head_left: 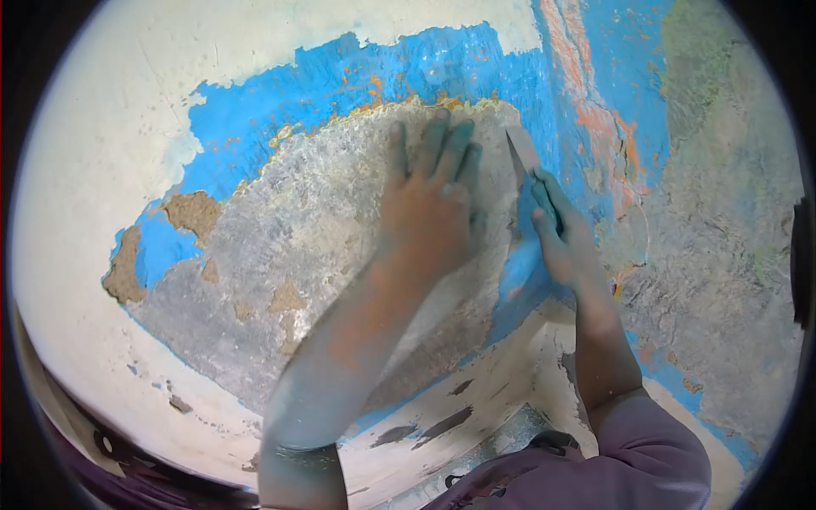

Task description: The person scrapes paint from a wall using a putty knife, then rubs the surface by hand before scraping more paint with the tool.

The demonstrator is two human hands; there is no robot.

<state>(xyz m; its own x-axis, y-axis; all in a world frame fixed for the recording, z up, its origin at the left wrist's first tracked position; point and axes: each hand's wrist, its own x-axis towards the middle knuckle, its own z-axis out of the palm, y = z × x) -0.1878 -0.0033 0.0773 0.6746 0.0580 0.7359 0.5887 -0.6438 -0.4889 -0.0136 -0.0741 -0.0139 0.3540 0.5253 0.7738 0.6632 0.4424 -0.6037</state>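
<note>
Blue-painted wall (408, 72), bare grey patch (289, 204) beneath left hand (432, 204), fingers spread, seemingly flat. Right hand (564, 234): wrapped around scraper (524, 151), blade just right of left hand. Step, apparently: scraping; next stroke would call for low blade angle.

The right hand (568, 234) is covering much of the scraper's (522, 153) handle, so only bits of grip are showing. The left hand (429, 208) is blurring a little, and its palm is facing away, hiding the patch of wall (255, 221) behind it. The left arm (353, 336) is running off the bottom edge, and the purple shirt (637, 455) is getting cropped there too. Something dark (801, 263) at far right is getting clipped, so I'm not making it out.
</note>
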